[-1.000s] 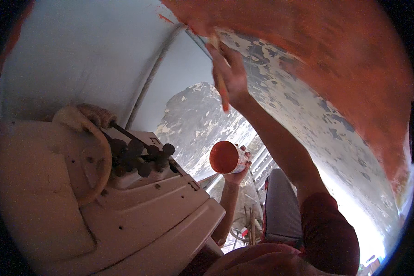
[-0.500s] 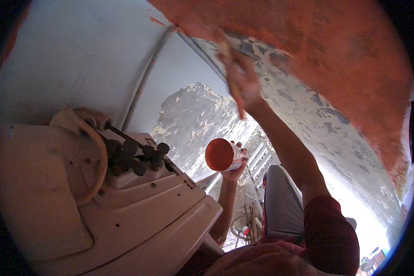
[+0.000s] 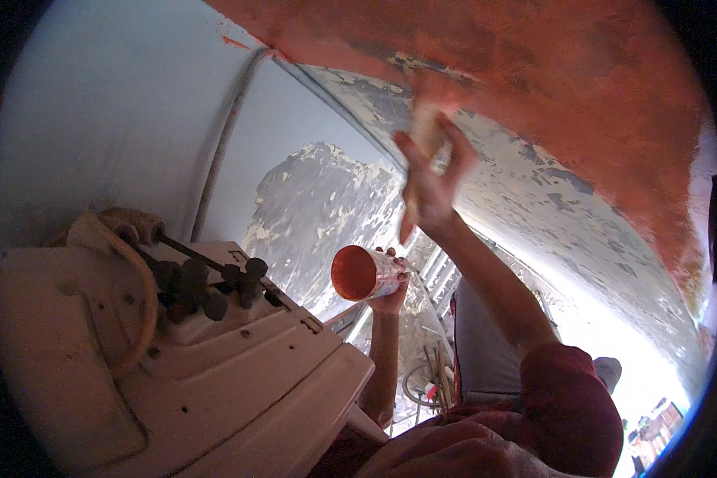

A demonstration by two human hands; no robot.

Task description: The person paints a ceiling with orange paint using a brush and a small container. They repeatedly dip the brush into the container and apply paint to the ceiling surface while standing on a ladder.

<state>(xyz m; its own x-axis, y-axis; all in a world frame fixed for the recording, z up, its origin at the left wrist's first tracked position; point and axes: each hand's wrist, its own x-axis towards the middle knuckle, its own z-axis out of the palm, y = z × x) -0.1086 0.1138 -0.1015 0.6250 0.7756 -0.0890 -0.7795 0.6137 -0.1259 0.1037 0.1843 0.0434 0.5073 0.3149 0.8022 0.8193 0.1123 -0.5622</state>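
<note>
My left hand [image 3: 393, 293] is wrapped round a can [image 3: 381, 273] from its far side. The can is tilted with its mouth toward the view, and its inside is coated in orange-red paint. Higher up and to the right, my right hand [image 3: 436, 191] grips a paintbrush [image 3: 409, 223]. The brush's lower handle end sticks out below the palm. Its upper part is smeared by motion against the wall, at the lower edge of the red-orange painted area [image 3: 566, 80]. Below that area runs a patchy grey and cream strip of wall [image 3: 534, 171].
At lower left is a pale appliance casing [image 3: 231, 374] with dark valves [image 3: 187, 283] and an insulated hose [image 3: 143, 295]. A pipe [image 3: 229, 131] runs up the bluish wall beside a peeled patch [image 3: 319, 199]. Ladder rungs [image 3: 440, 271] show below, near my grey-clad leg [image 3: 490, 350].
My right hand with the paintbrush has shifted slightly down and right. The can and casing appear further left as the view has turned. Both hands keep their holds.
</note>
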